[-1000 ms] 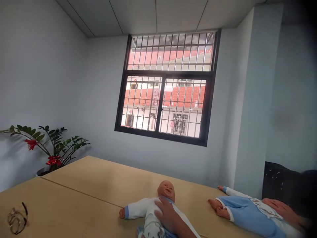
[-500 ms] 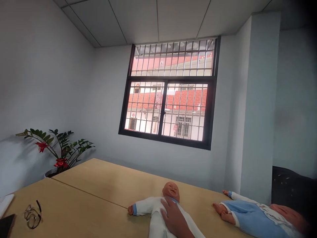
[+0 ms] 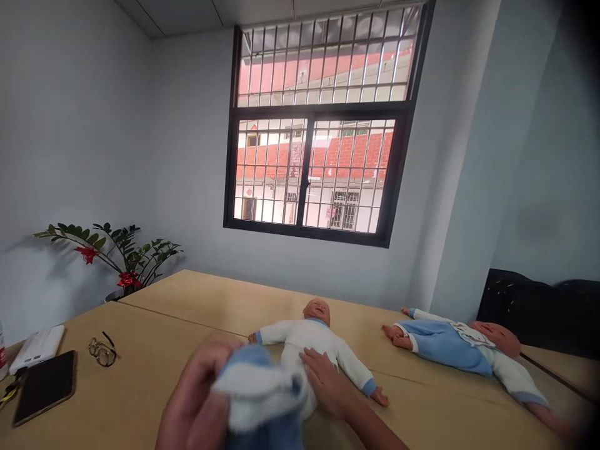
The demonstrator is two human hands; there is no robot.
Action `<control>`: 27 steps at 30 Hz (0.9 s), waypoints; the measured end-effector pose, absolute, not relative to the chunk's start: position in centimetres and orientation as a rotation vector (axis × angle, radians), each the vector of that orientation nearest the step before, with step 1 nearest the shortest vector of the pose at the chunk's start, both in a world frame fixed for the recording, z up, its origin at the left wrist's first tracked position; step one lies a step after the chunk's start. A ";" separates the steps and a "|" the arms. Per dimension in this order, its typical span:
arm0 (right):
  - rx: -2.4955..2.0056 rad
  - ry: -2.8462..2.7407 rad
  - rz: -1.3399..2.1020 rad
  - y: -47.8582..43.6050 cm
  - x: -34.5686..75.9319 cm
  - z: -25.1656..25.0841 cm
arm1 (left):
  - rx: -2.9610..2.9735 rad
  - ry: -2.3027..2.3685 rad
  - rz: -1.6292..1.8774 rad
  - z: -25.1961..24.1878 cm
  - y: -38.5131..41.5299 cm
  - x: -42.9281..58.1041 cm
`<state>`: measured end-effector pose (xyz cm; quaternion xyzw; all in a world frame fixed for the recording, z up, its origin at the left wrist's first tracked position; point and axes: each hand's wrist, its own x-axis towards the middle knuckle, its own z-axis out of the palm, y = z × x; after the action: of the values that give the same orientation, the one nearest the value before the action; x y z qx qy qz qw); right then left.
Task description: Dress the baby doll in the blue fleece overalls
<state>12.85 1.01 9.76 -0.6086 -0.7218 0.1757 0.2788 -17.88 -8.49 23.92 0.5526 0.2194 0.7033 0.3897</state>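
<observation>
A baby doll (image 3: 307, 336) in a white top with blue cuffs lies on its back on the table, arms spread, head toward the window. My right hand (image 3: 332, 386) rests on its lower body with the fingers stretched out. In front of the doll, my left hand (image 3: 194, 400) grips a small blue-and-white baby garment (image 3: 265, 390), smeared by motion. The garment and left hand hide part of the doll's legs. To the right lies a second baby doll (image 3: 450, 347), dressed in blue trousers and a white top with a printed bib front.
Eyeglasses (image 3: 103, 351), a dark phone-like slab (image 3: 45, 386) and a white box-shaped device (image 3: 38, 350) lie on the wooden table (image 3: 135, 350) at left. A potted plant (image 3: 126, 259) with red bows stands beyond. Black chairs (image 3: 539, 312) are at the right.
The view has tipped down. My left hand has come into view with the blue-and-white garment. My right hand has moved from the doll's chest to its lower body.
</observation>
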 end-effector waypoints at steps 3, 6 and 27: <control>-1.384 -1.823 0.523 -1.2 11.6 11.9 | 1.605 0.626 1.667 28.2 -6.2 -16.9; -1.035 -1.699 0.579 -4.3 8.7 13.9 | 1.670 0.514 1.549 31.1 -3.0 -15.2; -1.548 -2.052 -0.389 0.1 13.9 17.3 | 1.513 0.573 1.127 32.0 12.4 -9.7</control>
<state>13.90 0.09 17.29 -0.5736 -0.7606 -0.1443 0.2677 -9.67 12.39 32.02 0.6397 0.2422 0.4767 0.5522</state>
